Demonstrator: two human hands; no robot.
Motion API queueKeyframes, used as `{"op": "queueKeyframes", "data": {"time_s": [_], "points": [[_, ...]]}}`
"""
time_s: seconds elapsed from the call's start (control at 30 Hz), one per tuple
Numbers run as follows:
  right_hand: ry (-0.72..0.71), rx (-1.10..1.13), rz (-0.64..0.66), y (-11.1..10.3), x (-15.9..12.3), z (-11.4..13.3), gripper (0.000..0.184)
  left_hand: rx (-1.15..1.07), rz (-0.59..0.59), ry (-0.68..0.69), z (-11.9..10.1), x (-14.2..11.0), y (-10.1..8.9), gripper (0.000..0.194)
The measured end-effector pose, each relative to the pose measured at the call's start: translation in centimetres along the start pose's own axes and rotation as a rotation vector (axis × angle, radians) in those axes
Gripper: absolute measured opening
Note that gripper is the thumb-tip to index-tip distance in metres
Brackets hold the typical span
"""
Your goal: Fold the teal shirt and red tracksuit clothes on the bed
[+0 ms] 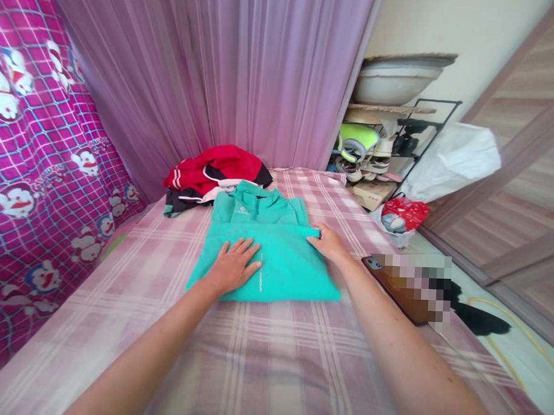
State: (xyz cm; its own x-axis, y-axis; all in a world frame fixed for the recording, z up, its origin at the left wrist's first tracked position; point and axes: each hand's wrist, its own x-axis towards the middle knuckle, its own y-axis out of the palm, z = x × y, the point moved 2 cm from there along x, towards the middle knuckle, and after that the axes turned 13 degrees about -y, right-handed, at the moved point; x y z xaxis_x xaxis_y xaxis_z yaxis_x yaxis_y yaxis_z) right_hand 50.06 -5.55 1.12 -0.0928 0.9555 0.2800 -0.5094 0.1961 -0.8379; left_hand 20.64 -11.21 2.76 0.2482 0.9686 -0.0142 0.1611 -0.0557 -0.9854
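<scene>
A turquoise jacket [297, 269] lies folded on the checked bedsheet [272, 358], its lower part turned up over the front and its collar at the far end. My left hand [235, 265] rests flat on the folded part with fingers spread. At the right end of the fold's upper edge, my right hand [327, 241] pinches the fabric between thumb and fingers. Small pale lettering shows on the cloth beside my left hand.
Behind the jacket sits a heap of red, black and white clothing [228, 166] against a purple curtain [272, 80]. A phone [394, 290] with a cable lies near the bed's right edge. A shoe rack [413, 142] and white bag [455, 159] stand beyond.
</scene>
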Motion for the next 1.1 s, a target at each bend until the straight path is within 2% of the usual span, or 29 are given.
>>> {"op": "queueKeyframes", "data": {"time_s": [0.07, 0.17, 0.2, 0.27, 0.33, 0.43, 0.5, 0.67, 0.77, 0.83, 0.93, 1.03, 1.1], "points": [[-0.007, -0.021, -0.008, -0.7, 0.0, 0.0, 0.049, -0.004, -0.053, -0.030, 1.7, 1.0, -1.4, 0.053], [-0.025, -0.041, 0.023, -1.1, 0.0, 0.2, 0.046, 0.037, -0.162, -0.263, 5.4, 3.2, -3.3, 0.056], [-0.039, -0.043, 0.045, -1.1, 0.0, 0.2, 0.045, 0.040, -0.142, -0.348, 6.7, 3.8, -3.6, 0.058], [-0.070, -0.068, 0.095, -0.8, 0.1, 0.3, 0.044, 0.004, -0.025, -0.451, 8.8, 4.6, -3.8, 0.064], [-0.089, -0.095, 0.152, -0.6, 0.2, 0.2, 0.045, -0.049, 0.078, -0.475, 10.1, 4.8, -3.5, 0.070], [-0.103, -0.059, 0.265, -0.8, 0.3, 0.1, 0.038, -0.108, 0.077, -0.480, 10.7, 4.3, -3.3, 0.081], [-0.125, -0.007, 0.343, -1.3, 0.2, 0.1, 0.031, -0.151, 0.056, -0.482, 10.7, 3.7, -3.2, 0.081], [-0.181, 0.169, 0.506, -2.7, -0.2, 0.0, 0.032, -0.332, 0.096, -0.345, 11.0, 2.2, -3.3, 0.052], [-0.130, 0.234, 0.486, -2.8, -0.3, -0.4, 0.046, -0.540, 0.127, -0.254, 11.0, 1.3, -3.5, 0.045], [-0.118, 0.222, 0.508, -2.6, -0.2, -0.4, 0.045, -0.607, 0.135, -0.218, 11.0, 0.8, -3.6, 0.046], [-0.177, 0.172, 0.552, -2.5, -0.2, -0.1, 0.028, -0.575, 0.015, -0.071, 10.7, 0.1, -3.5, 0.036], [-0.257, 0.155, 0.433, -3.0, -0.6, 0.6, 0.024, -0.481, -0.113, 0.179, 10.4, -0.9, -3.0, 0.030], [-0.306, 0.202, 0.393, -3.4, -1.6, 1.1, 0.022, -0.425, -0.127, 0.288, 10.3, -1.8, -2.6, 0.033]]}}
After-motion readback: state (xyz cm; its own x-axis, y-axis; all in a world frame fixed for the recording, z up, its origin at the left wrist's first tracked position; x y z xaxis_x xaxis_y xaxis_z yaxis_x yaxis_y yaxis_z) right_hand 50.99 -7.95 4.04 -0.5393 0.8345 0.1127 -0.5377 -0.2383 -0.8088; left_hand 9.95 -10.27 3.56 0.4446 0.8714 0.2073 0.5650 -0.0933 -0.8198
